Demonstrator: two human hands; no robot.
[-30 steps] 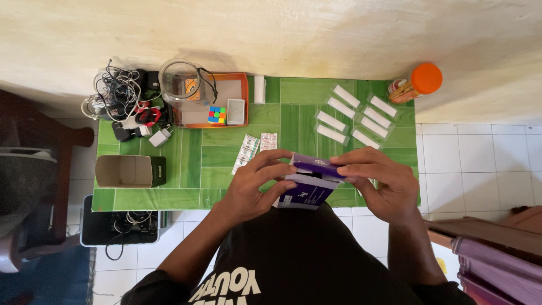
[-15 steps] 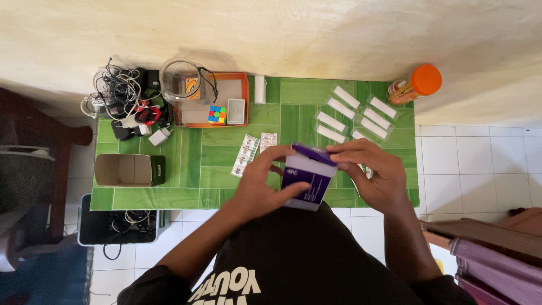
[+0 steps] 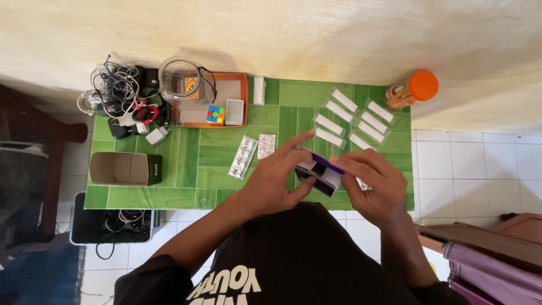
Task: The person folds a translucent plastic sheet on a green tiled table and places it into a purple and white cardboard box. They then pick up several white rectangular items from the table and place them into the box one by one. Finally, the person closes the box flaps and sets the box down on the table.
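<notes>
While both hands, left hand (image 3: 274,178) and right hand (image 3: 375,183), pinch the open purple box (image 3: 319,173) with clenched fingers just above the green table (image 3: 186,169), its flap may tear or its contents spill toward the blister strips (image 3: 251,152) beside it.

A cream plastered wall (image 3: 316,34) filled the far side of the view, unevenly lit, with a shadowed patch at its right. Against it stood a low table covered in a green tile-patterned cloth (image 3: 186,164). The floor of white square tiles (image 3: 480,169) extended to the right and beneath the table. Dark wooden furniture (image 3: 34,147) stood at the left; a brown wooden edge (image 3: 485,240) lay near right.
</notes>
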